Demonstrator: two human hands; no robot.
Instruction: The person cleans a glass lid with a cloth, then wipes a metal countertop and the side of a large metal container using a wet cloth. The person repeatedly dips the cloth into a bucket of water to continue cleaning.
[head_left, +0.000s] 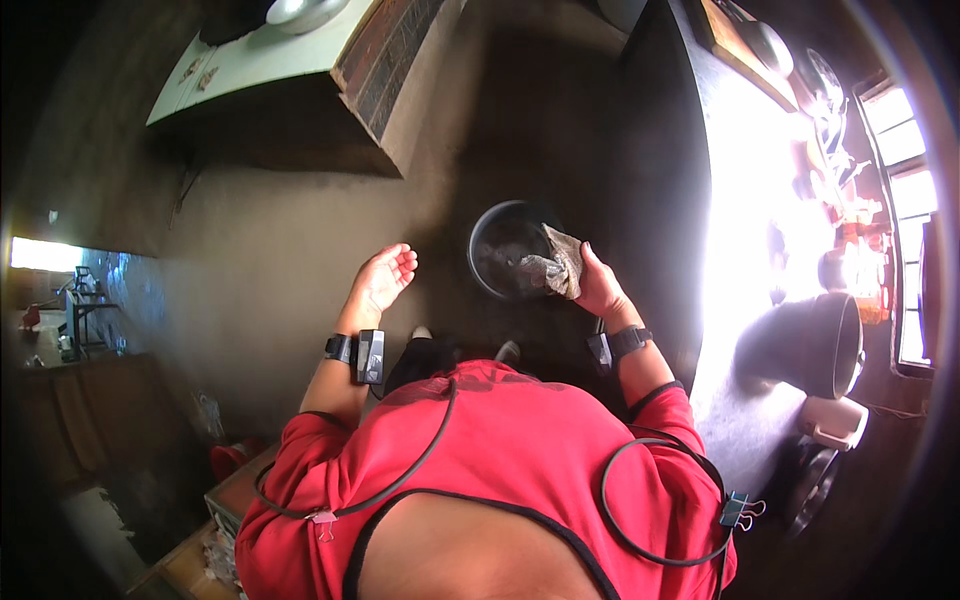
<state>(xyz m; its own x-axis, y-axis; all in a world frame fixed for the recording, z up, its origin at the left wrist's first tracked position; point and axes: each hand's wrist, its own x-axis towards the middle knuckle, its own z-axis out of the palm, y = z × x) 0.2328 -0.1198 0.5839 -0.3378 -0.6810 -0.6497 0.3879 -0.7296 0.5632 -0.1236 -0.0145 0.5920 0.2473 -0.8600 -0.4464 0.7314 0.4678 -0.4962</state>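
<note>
My right hand (600, 289) grips a crumpled greyish-brown cloth (566, 262), which hangs over the right rim of a round dark basin (472, 251). The basin is below my hands, near my feet; its dim inside seems to hold dark liquid, though I cannot tell for sure. To the left of the basin, my left hand (386, 277) is raised with the palm partly up and the fingers slightly curled, holding nothing. Each wrist bears a dark strap with a small box.
A brightly lit counter (739, 247) runs along my right, bearing a large dark pot (817, 345), a light container with a handle (832, 421) and a wooden board (750, 56). A white-topped table (255, 64) with a metal bowl (304, 13) stands ahead at left.
</note>
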